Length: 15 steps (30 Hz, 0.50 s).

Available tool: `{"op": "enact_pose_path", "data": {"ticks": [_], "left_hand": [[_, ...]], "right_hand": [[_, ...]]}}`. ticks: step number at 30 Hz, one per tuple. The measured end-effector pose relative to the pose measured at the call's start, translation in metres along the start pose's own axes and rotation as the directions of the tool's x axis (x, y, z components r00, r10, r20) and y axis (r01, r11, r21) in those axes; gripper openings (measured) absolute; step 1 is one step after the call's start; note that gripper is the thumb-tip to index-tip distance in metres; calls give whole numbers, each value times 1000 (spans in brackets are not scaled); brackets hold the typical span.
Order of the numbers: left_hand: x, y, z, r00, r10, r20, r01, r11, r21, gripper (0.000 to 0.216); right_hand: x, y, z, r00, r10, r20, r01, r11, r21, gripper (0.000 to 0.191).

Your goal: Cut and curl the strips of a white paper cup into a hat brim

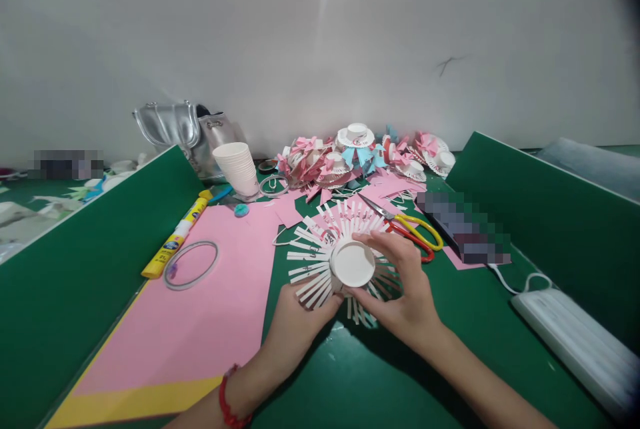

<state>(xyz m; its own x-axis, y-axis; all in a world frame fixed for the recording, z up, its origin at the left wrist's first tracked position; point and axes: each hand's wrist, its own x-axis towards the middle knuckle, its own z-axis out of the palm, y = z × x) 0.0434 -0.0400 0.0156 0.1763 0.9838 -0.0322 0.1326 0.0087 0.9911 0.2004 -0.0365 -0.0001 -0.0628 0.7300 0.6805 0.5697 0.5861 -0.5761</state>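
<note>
A white paper cup (353, 265), its wall cut into many narrow strips fanned outward, is held bottom up above the green table. My left hand (306, 312) grips it from the lower left, thumb at the base of the cup and fingers hidden beneath the strips. Curled around the cup's right side is my right hand (405, 282), its thumb and fingers on the round base. Just beyond the right hand lie scissors (413, 227) with yellow and red handles, open-bladed, beside pink paper scraps (387, 182).
Left, pink paper sheets (220, 309) carry a tape ring (191, 265) and a yellow glue stick (177, 235). Stacked cups (237, 169) and a pile of finished cup hats (345, 155) stand behind. A phone (463, 229) and face masks (575, 342) lie right. Green dividers (555, 209) flank the table.
</note>
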Motion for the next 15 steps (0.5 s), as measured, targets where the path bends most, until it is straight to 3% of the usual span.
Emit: {"op": "enact_pose_path", "data": {"ticks": [5, 9, 11, 13, 15], "left_hand": [[6, -2, 0, 998, -27, -54, 26, 1000, -14, 19], [14, -10, 5, 980, -38, -194, 12, 991, -133, 29], [16, -15, 9, 972, -44, -232, 2, 984, -178, 28], [16, -18, 12, 965, -51, -257, 2, 982, -188, 26], [15, -19, 14, 961, -44, -274, -4, 985, -175, 25]], "right_hand": [[5, -3, -7, 999, 37, -22, -37, 999, -9, 64], [5, 4, -4, 941, 315, -121, -306, 948, 90, 54], [2, 9, 5, 874, 483, -53, -452, 849, 273, 54], [-2, 11, 15, 790, 608, 82, -564, 668, 485, 60], [-4, 10, 23, 725, 653, 219, -616, 473, 629, 63]]}}
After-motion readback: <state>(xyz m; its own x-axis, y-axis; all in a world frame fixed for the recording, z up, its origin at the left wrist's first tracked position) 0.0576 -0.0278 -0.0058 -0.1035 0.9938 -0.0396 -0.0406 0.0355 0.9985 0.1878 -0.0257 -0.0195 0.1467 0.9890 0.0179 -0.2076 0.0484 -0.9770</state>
